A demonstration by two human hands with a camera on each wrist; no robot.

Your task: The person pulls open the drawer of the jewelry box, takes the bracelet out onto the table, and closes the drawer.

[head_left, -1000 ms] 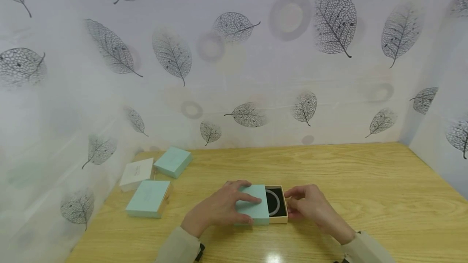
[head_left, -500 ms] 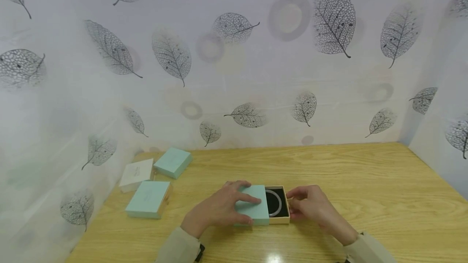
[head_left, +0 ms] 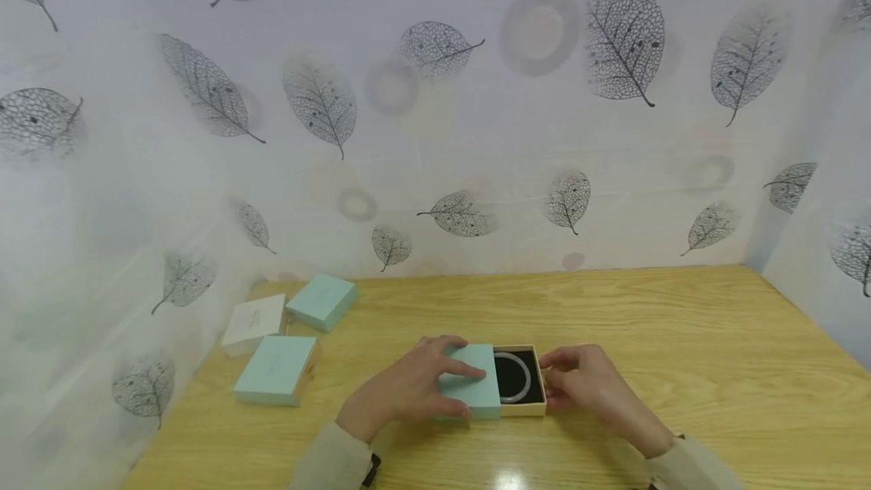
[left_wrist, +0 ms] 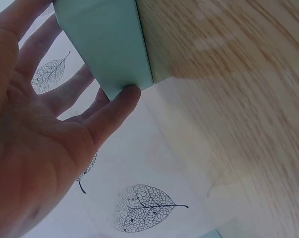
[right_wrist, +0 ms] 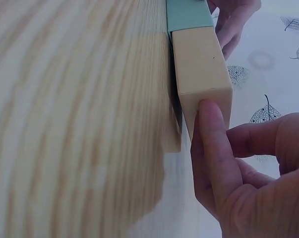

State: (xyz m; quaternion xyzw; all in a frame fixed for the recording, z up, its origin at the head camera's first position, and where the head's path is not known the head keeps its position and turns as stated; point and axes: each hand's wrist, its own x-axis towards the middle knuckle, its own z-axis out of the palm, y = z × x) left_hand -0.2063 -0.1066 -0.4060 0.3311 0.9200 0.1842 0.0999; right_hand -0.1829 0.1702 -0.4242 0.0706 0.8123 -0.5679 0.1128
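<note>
In the head view, a mint-green box sleeve [head_left: 481,392] lies flat on the table, its cream inner drawer [head_left: 522,411] partly out on the right side. A pale bangle [head_left: 527,378] rests on black lining [head_left: 512,376] in the drawer, its left part hidden under the sleeve. My left hand [head_left: 415,384] grips the sleeve across its top and edges; the left wrist view has the thumb [left_wrist: 113,110] against the sleeve's side. With my right hand [head_left: 587,384] I hold the drawer's right end. The right wrist view puts a fingertip [right_wrist: 210,114] against that end face.
On the wooden table [head_left: 646,331], two more mint boxes [head_left: 275,370] and a white box [head_left: 255,324] sit at the left. A leaf-patterned white curtain [head_left: 503,134] closes off the back and sides.
My right hand has drawn the drawer a little farther right, so more of the bangle shows. The left hand and the sleeve have stayed in place.
</note>
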